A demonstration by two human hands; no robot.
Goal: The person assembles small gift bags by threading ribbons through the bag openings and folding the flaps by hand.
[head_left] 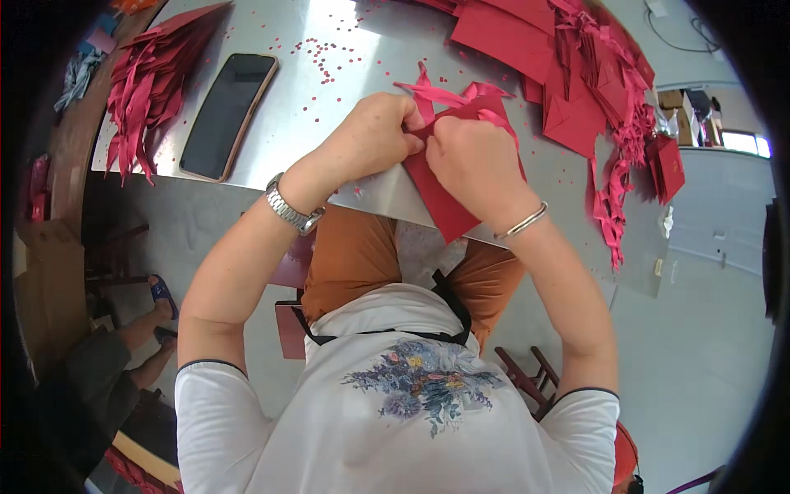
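Note:
A red paper envelope [448, 210] with bright pink ribbon [424, 92] at its top end lies tilted at the table's near edge, its lower corner jutting past the edge. My left hand [380, 136] is closed, thumb and fingers pinching at the envelope's upper left side beside the ribbon. Curled over the upper middle of the envelope, my right hand [477, 165] has its fingers closed, with ribbon showing behind the knuckles. The hands nearly meet. Whether the fingertips grip paper, ribbon or both is hidden.
On the metal table [362, 86], a dark phone [229, 115] lies left, beside a stack of ribboned red envelopes [152, 86]. A larger pile of red envelopes [568, 107] covers the right, ribbons hanging over the edge. Small red paper dots [325, 62] are scattered beyond my hands.

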